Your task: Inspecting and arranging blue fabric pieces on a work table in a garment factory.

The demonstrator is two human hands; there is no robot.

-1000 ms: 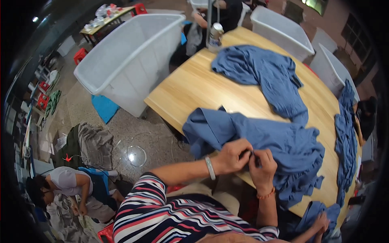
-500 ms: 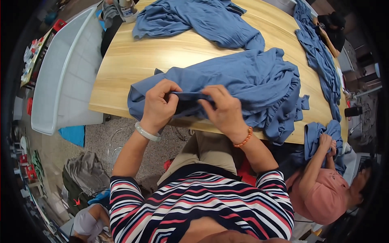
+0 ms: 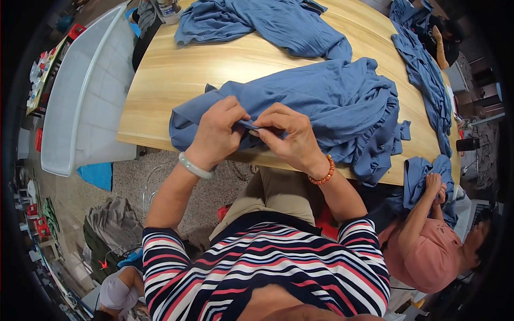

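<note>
A blue garment (image 3: 316, 96) with gathered, ruffled folds at its right end lies along the table's near edge. My left hand (image 3: 217, 131), below which a pale bangle circles the wrist, pinches a folded edge of this garment. Close beside it, my right hand (image 3: 286, 134) grips the same edge between thumb and fingers; an orange bead bracelet is on that wrist. Only a short strip of cloth shows between the two hands. Whatever lies under the fingertips is hidden.
Another blue garment (image 3: 262, 27) lies farther back on the wooden table (image 3: 155, 101). A large white tub (image 3: 85, 107) stands at the left. On the right, a person in pink (image 3: 428, 251) holds blue cloth, and a person in dark clothes sits beyond a long blue garment (image 3: 420, 80).
My right hand has moved left along the edge toward my left hand, and its fingers have closed on the cloth. The gap between the hands is smaller.
</note>
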